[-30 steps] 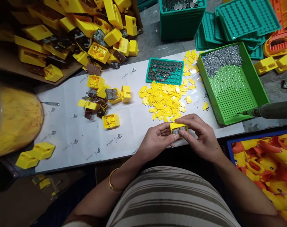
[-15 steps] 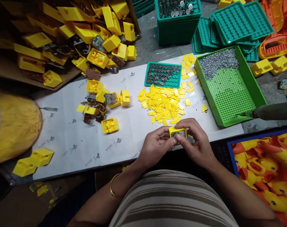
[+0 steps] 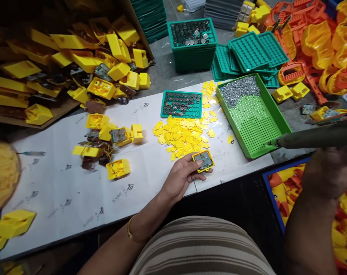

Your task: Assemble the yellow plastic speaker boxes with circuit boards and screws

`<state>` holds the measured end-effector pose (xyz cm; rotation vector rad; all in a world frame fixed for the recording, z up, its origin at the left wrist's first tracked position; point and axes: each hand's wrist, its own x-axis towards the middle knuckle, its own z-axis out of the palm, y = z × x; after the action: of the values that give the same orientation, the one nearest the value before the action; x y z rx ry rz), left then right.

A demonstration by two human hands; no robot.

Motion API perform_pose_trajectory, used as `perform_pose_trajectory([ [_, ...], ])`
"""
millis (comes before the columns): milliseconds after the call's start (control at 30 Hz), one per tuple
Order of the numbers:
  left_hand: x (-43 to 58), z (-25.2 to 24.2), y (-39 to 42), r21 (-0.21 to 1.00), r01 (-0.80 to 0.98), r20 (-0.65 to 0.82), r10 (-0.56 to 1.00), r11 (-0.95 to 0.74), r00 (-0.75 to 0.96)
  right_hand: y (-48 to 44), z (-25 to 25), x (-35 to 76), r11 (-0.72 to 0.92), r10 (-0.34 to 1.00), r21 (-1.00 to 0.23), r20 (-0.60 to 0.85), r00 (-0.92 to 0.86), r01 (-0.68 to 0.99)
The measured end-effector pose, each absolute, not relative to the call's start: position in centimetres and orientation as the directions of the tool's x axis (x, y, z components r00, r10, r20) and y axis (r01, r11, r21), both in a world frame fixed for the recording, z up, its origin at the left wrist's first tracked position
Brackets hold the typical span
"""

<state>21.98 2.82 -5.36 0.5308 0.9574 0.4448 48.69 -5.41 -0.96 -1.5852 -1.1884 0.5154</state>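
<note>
My left hand (image 3: 181, 177) holds a small yellow housing with a circuit board inside (image 3: 203, 160), pinched between thumb and fingers just above the white paper. My right hand (image 3: 328, 172) is far to the right, blurred by motion, right under the grey electric screwdriver (image 3: 313, 138) that hangs across the view; I cannot make out its fingers. A heap of small yellow covers (image 3: 184, 133) lies just beyond the housing. A green tray (image 3: 259, 120) holds a pile of screws (image 3: 238, 91) at its far end.
A teal tray of button cells (image 3: 181, 104) sits behind the covers. Loose yellow housings with boards and wires (image 3: 107, 137) lie at left, with a big pile behind (image 3: 76, 65). Teal trays (image 3: 247, 53), orange parts (image 3: 319, 46) and yellow ducks (image 3: 345, 214) fill the right.
My right hand let go of the housing and swung right towards the screwdriver. The left hand alone holds the housing, turned flat. The view shifted right and up.
</note>
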Motion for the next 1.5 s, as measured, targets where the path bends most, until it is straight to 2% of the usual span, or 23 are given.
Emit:
perform_pose_trajectory([
  [67, 22.4, -5.4, 3.1, 0.602, -0.101, -0.646, 0.558, 0.792, 0.521, -4.6, -1.2, 49.9, 0.108, 0.837, -0.911, 0.299, 0.457, 0.399],
  [200, 23.4, -5.1, 3.3, 0.619, -0.031, -0.674, 0.551, 0.785, 0.492, -2.9, -1.1, 51.4, 0.153, 0.87, -0.922, 0.296, 0.393, 0.355],
  [333, 25.2, -4.8, 3.2, 0.623, 0.057, -0.71, 0.533, 0.78, 0.461, -1.0, -0.8, 51.3, 0.232, 0.787, -0.921, 0.368, 0.496, 0.314],
  [467, 27.4, -4.7, 3.2, 0.626, 0.093, -0.695, 0.499, 0.775, 0.518, 1.3, -1.4, 50.8, 0.218, 0.677, -0.904, 0.411, 0.61, 0.368],
  [633, 28.7, -5.5, 3.6, 0.613, 0.124, -0.696, 0.458, 0.781, 0.553, 4.1, -2.8, 51.0, 0.234, 0.539, -0.907, 0.421, 0.73, 0.351],
  [733, 28.7, -5.9, 3.8, 0.613, 0.142, -0.695, 0.445, 0.777, 0.565, 5.0, -3.1, 51.1, 0.246, 0.552, -0.907, 0.422, 0.719, 0.343],
  [933, 28.6, -6.2, 3.9, 0.601, 0.176, -0.714, 0.425, 0.779, 0.556, 5.5, -3.8, 51.5, 0.144, 0.597, -0.911, 0.392, 0.7, 0.387],
  [1100, 28.8, -6.1, 4.0, 0.595, 0.188, -0.724, 0.42, 0.781, 0.547, 5.7, -4.1, 51.5, 0.22, 0.589, -0.9, 0.43, 0.684, 0.377],
  [1300, 28.9, -6.0, 4.2, 0.585, 0.18, -0.725, 0.411, 0.791, 0.553, 6.5, -3.6, 51.0, 0.478, 0.544, -0.847, 0.495, 0.678, 0.235],
  [1500, 28.9, -6.2, 4.2, 0.572, 0.151, -0.731, 0.418, 0.806, 0.539, 6.4, -3.6, 51.1, 0.453, 0.582, -0.85, 0.511, 0.632, 0.27],
])
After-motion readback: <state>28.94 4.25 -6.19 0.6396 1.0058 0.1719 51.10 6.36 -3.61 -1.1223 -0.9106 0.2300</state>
